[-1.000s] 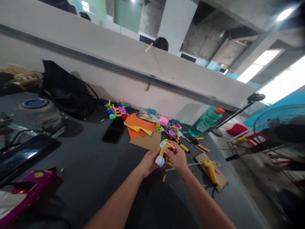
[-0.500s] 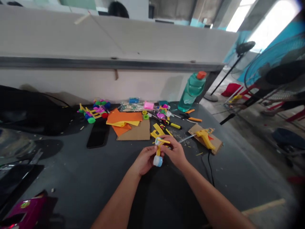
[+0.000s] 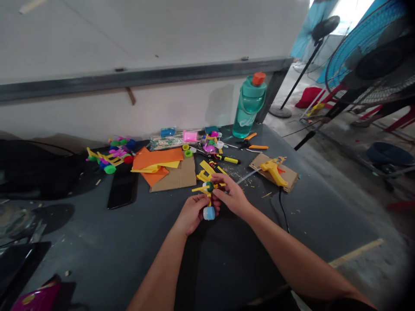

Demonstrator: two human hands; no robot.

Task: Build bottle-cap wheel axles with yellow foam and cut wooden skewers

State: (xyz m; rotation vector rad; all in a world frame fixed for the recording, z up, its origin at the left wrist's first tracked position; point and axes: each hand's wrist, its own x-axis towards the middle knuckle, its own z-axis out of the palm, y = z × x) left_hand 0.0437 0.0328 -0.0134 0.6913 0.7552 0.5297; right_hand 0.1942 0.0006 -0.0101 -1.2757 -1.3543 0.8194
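Note:
Between my hands is a small craft piece made of yellow sticks and bottle caps. A blue-and-white cap (image 3: pixel 209 213) sits at its lower end, and a green-and-white cap (image 3: pixel 209 186) at its upper end. My left hand (image 3: pixel 192 214) is closed around the yellow middle stick, its thumb on top. My right hand (image 3: pixel 232 196) grips the upper end by the green cap, thumb below and fingers above. A thin yellow stick (image 3: pixel 197 188) juts out leftward from that end. Just beyond lie more yellow pieces (image 3: pixel 205 173), partly behind my fingers.
A yellow glue gun (image 3: pixel 274 170) rests on cardboard at the right, its cord trailing nearer. Behind are orange-handled pliers (image 3: pixel 256 147) and a teal bottle (image 3: pixel 248 108). Orange sheets (image 3: pixel 158 159), a phone (image 3: pixel 122 188) and a colourful stick model (image 3: pixel 112 155) lie leftward.
The craft piece has been turned, so its green cap shows and a stick now points left. My view has shifted down and to the right. Both hands still hold the piece.

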